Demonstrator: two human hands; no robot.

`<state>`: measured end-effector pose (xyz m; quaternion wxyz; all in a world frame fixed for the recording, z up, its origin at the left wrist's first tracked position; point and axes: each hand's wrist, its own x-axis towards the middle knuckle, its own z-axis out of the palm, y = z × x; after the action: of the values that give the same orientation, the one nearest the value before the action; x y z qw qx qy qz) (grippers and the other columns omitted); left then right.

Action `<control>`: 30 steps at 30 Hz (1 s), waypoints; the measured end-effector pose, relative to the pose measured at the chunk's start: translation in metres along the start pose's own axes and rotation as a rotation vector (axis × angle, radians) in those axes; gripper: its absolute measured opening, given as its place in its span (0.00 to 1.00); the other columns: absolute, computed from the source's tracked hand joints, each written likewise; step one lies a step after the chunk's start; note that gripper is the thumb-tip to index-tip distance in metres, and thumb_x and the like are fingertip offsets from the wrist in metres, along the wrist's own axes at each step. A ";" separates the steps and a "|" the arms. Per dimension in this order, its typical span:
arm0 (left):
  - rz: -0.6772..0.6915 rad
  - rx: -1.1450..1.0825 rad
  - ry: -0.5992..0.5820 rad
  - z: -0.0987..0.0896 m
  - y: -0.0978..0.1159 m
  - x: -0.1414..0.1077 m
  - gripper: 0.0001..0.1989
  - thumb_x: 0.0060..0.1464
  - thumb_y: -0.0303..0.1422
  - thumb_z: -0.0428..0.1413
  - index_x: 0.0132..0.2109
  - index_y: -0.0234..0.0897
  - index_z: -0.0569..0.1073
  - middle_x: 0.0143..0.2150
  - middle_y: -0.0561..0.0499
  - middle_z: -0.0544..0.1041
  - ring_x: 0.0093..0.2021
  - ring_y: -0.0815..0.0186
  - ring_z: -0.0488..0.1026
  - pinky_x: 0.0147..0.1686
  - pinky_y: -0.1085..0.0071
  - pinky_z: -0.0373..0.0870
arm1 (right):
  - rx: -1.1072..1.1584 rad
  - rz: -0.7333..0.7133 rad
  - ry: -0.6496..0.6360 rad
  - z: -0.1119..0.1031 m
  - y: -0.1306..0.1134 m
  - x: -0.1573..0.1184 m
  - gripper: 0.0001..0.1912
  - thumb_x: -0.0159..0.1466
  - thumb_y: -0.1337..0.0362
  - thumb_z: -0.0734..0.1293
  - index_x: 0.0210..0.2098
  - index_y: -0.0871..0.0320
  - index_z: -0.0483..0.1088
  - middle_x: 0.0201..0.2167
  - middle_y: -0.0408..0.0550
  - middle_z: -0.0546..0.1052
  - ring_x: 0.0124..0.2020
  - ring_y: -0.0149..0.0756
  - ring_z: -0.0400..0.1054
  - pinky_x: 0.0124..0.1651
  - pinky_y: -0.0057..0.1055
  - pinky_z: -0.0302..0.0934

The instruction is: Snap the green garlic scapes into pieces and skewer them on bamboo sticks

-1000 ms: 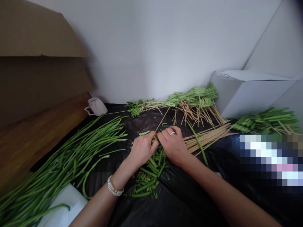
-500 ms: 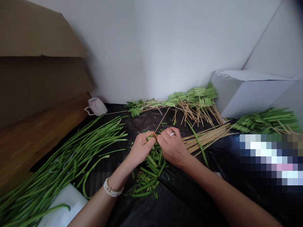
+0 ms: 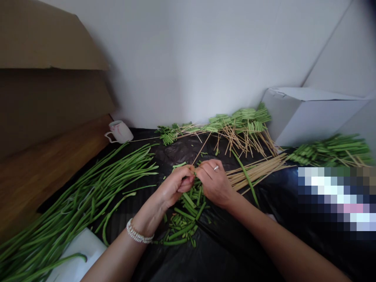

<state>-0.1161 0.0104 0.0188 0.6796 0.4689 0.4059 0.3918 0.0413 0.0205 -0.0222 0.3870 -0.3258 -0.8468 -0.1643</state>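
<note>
Yardlong bean pieces (image 3: 185, 219) lay in a loose heap at lower centre of the frame, on a black plastic sheet (image 3: 223, 254), directly below the person's two hands. A short bean piece (image 3: 179, 165) poked out at the top of the left-hand grip (image 3: 176, 184), which was curled closed around it near the middle of the frame; how much of the piece lay inside the fingers was hidden. The right-hand grip (image 3: 214, 184), with a silver ring (image 3: 216, 168) on one finger, came in from the other side and closed up against the left fingertips, so the two hands touched above the heap. Whether it held the piece as well could not be told. A pearl bracelet (image 3: 139, 236) circled the left wrist.

Long whole yardlong beans (image 3: 88, 192) fanned across the sheet toward the lower left of the frame, with a white mug (image 3: 119, 132) beyond them at its far edge. Just right of the hands lay a bundle of bare wooden skewers (image 3: 255, 172). Along the wall behind lay a row of bean pieces threaded on skewers (image 3: 243, 121), and a second cluster of skewered beans (image 3: 331, 150) lay at right, beside a white cardboard box (image 3: 314, 117). A pixelated patch (image 3: 336, 199) covered the lower right.
</note>
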 end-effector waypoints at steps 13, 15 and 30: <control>0.593 1.595 0.268 -0.011 -0.010 -0.001 0.17 0.62 0.32 0.47 0.55 0.40 0.72 0.36 0.46 0.80 0.32 0.64 0.74 0.32 0.72 0.62 | 0.089 0.225 -0.293 0.001 0.005 0.003 0.14 0.70 0.69 0.52 0.35 0.59 0.67 0.29 0.48 0.74 0.33 0.39 0.65 0.40 0.34 0.50; 0.581 1.717 0.242 -0.011 -0.010 0.000 0.13 0.61 0.30 0.47 0.49 0.37 0.74 0.32 0.46 0.79 0.31 0.63 0.74 0.30 0.72 0.60 | 0.103 0.232 -0.331 0.000 0.004 0.003 0.14 0.70 0.69 0.52 0.34 0.58 0.66 0.28 0.47 0.74 0.31 0.38 0.65 0.38 0.33 0.50; 0.331 0.466 0.215 -0.005 -0.004 0.003 0.12 0.57 0.35 0.47 0.27 0.37 0.65 0.18 0.60 0.55 0.19 0.74 0.50 0.20 0.75 0.48 | 0.298 0.195 -0.126 -0.012 -0.007 0.009 0.17 0.70 0.67 0.50 0.34 0.58 0.67 0.30 0.49 0.72 0.34 0.40 0.63 0.40 0.35 0.56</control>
<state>-0.1193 0.0140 0.0135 0.4340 0.6278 0.4726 0.4407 0.0384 0.0132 -0.0078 0.3911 -0.3552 -0.8487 0.0220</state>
